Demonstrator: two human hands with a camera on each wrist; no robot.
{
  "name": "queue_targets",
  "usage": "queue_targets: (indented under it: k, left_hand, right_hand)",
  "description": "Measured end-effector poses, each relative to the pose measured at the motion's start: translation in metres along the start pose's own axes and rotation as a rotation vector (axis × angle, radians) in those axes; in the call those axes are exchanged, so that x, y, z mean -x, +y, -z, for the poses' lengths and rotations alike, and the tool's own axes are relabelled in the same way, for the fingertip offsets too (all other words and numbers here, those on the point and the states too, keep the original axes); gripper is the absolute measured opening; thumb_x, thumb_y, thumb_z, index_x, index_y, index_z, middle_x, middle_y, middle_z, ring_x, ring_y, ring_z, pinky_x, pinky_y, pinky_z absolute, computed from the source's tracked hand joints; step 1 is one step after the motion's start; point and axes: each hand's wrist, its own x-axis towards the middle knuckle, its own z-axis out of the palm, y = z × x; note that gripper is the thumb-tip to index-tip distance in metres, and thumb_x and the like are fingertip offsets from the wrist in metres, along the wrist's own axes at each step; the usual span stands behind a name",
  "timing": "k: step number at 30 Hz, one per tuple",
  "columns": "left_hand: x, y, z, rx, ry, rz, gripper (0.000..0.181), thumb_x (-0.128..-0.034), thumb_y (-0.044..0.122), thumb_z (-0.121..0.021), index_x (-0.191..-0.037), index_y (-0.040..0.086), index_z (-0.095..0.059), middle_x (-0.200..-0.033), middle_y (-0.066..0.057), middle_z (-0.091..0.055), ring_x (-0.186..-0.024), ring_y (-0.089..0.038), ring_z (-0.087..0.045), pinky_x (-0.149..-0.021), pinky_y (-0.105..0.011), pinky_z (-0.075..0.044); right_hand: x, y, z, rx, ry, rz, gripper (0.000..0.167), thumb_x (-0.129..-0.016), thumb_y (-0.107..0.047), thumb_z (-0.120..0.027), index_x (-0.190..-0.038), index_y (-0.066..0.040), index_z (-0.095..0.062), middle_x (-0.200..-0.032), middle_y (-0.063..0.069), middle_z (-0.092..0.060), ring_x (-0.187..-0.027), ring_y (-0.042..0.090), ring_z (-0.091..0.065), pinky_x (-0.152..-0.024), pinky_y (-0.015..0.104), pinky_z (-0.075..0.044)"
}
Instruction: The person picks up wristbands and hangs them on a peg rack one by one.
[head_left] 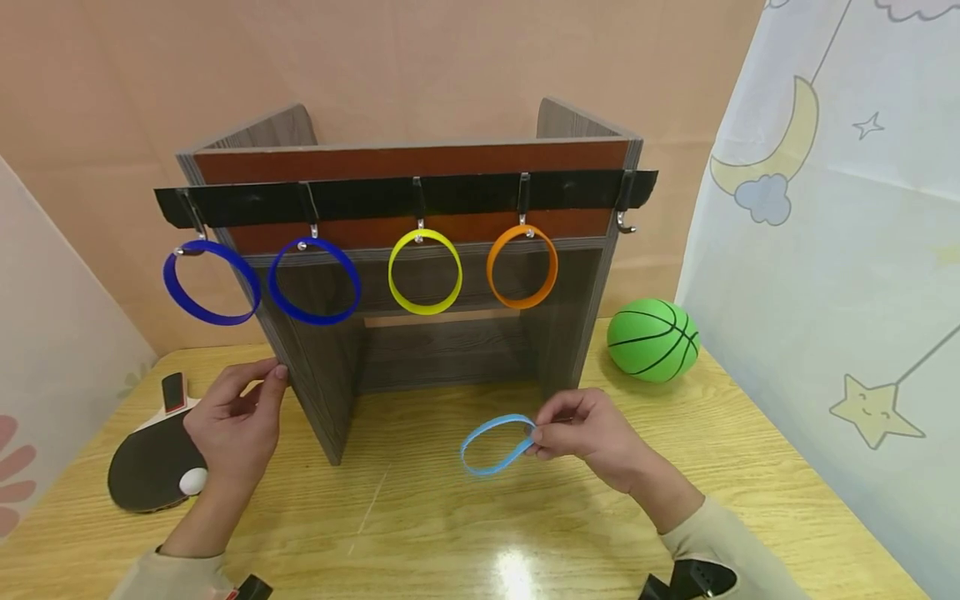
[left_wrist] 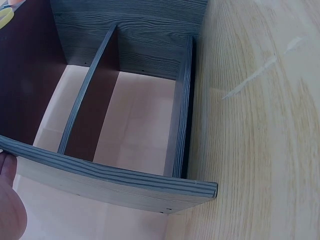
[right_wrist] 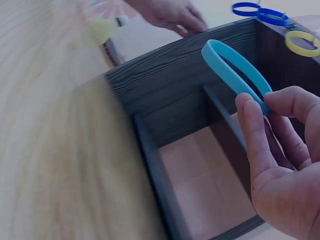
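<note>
A light blue wristband [head_left: 497, 444] is pinched between the thumb and fingers of my right hand [head_left: 596, 437], tilted in the air before the wooden shelf's opening. My left hand [head_left: 242, 417] holds the front edge of the shelf's left side panel [head_left: 311, 379] with curled thumb and fingers. Across the front of the wooden shelf [head_left: 551, 329] runs a black strip [head_left: 360, 200] with several metal hooks. Two dark blue wristbands [head_left: 315, 319], a yellow wristband [head_left: 425, 310] and an orange wristband [head_left: 522, 302] hang from it. The rightmost hook [head_left: 625, 225] carries no band.
A green ball [head_left: 652, 340] sits right of the shelf. On the left lie a black table tennis paddle [head_left: 153, 462] and a white ball [head_left: 192, 481]. The wooden table [head_left: 420, 533] runs between patterned side curtains [head_left: 832, 275], with an orange-beige backdrop [head_left: 420, 67] behind.
</note>
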Motion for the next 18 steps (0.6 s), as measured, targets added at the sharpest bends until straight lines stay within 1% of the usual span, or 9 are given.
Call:
queue_targets:
  k: [2, 4, 6, 9, 12, 15, 18]
  left_hand:
    - [0.000, 0.000, 0.000, 0.005, -0.001, -0.003, 0.007, -0.0737, -0.022, -0.063, -0.081, -0.023, -0.063, -0.077, -0.023, -0.065, -0.069, -0.012, -0.065, -0.072, -0.019, -0.054]
    - [0.000, 0.000, 0.000, 0.007, -0.003, -0.005, 0.007, -0.0740, -0.022, -0.063, -0.081, -0.023, -0.063, -0.077, -0.023, -0.065, -0.069, -0.012, -0.065, -0.072, -0.019, -0.054]
    - [0.000, 0.001, -0.001, 0.011, -0.003, -0.005, 0.007, -0.0743, -0.022, -0.063, -0.081, -0.023, -0.063, -0.077, -0.023, -0.065, -0.069, -0.012, -0.065, -0.072, -0.019, -0.054]
    - [-0.001, 0.003, -0.002, 0.013, -0.002, -0.006, 0.007, -0.0751, -0.020, -0.064, -0.081, -0.024, -0.062, -0.076, -0.023, -0.065, -0.069, -0.012, -0.064, -0.072, -0.019, -0.054]
    - [-0.001, 0.004, -0.002, 0.011, -0.002, -0.006, 0.008, -0.0755, -0.019, -0.064, -0.081, -0.024, -0.062, -0.076, -0.023, -0.065, -0.069, -0.011, -0.064, -0.072, -0.019, -0.054]
    - [-0.001, 0.005, -0.003, 0.013, -0.002, -0.006, 0.007, -0.0755, -0.019, -0.064, -0.081, -0.024, -0.062, -0.075, -0.022, -0.064, -0.069, -0.011, -0.064, -0.072, -0.019, -0.054]
    - [-0.001, 0.006, -0.003, 0.015, -0.004, -0.007, 0.007, -0.0754, -0.020, -0.064, -0.081, -0.024, -0.063, -0.076, -0.022, -0.065, -0.069, -0.012, -0.065, -0.072, -0.019, -0.054]
  right_hand:
    - [0.001, -0.005, 0.002, -0.022, -0.001, 0.029, 0.018, -0.084, 0.010, -0.061, -0.086, -0.007, -0.068, -0.082, 0.007, -0.068, -0.074, 0.019, -0.068, -0.070, 0.034, -0.057]
    - [0.001, -0.010, 0.004, -0.055, -0.006, 0.059, 0.021, -0.084, 0.011, -0.059, -0.086, -0.007, -0.069, -0.084, 0.006, -0.067, -0.074, 0.018, -0.068, -0.071, 0.033, -0.057]
    - [0.002, -0.015, 0.007, -0.100, -0.024, 0.094, 0.023, -0.085, 0.013, -0.057, -0.088, -0.007, -0.069, -0.087, 0.006, -0.067, -0.075, 0.017, -0.068, -0.072, 0.033, -0.057]
    - [0.002, -0.020, 0.011, -0.165, -0.071, 0.153, 0.026, -0.086, 0.015, -0.053, -0.091, -0.005, -0.069, -0.091, 0.007, -0.066, -0.077, 0.018, -0.068, -0.073, 0.032, -0.057]
    - [0.002, -0.026, 0.014, -0.219, -0.097, 0.190, 0.029, -0.086, 0.018, -0.049, -0.092, -0.003, -0.069, -0.092, 0.008, -0.067, -0.078, 0.020, -0.068, -0.072, 0.029, -0.057]
    - [0.001, -0.033, 0.017, -0.272, -0.093, 0.220, 0.032, -0.087, 0.019, -0.045, -0.092, -0.002, -0.068, -0.091, 0.009, -0.068, -0.079, 0.020, -0.068, -0.073, 0.028, -0.056]
    - [0.001, -0.041, 0.020, -0.350, -0.072, 0.264, 0.031, -0.088, 0.018, -0.042, -0.092, 0.001, -0.068, -0.091, 0.011, -0.068, -0.080, 0.020, -0.068, -0.074, 0.027, -0.056]
